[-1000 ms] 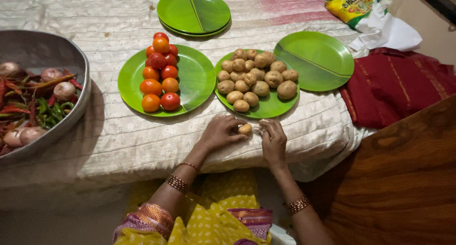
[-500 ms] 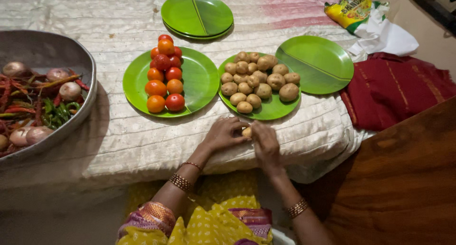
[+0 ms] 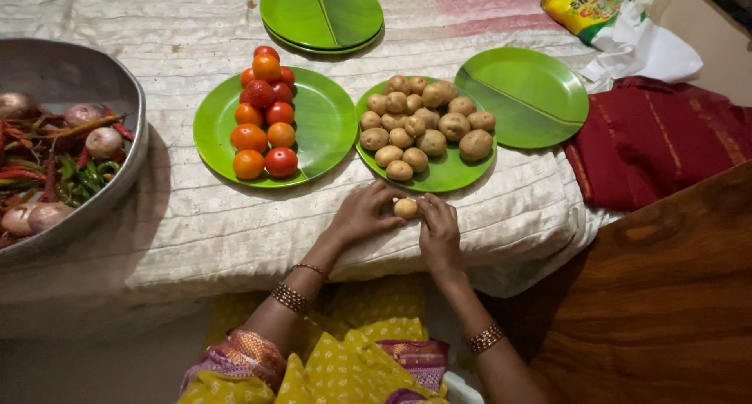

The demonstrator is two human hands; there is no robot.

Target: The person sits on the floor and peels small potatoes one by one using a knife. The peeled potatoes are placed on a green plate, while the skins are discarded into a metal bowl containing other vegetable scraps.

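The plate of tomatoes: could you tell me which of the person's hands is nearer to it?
Left. The left hand lies just below and right of the plate of tomatoes, holding a small potato; the right hand is farther right, beyond the potato.

Pale quilted cloth (image 3: 196,239) spread beneath and beyond the hands; brown wooden surface (image 3: 666,310) to their right; dim floor (image 3: 78,365) lower left; soft overhead light.

Bare cloth (image 3: 196,224) is left open at nine o'clock of the hands. At twelve o'clock, passage is blocked by the potato plate (image 3: 458,177); the tomato plate (image 3: 321,130) stands at eleven.
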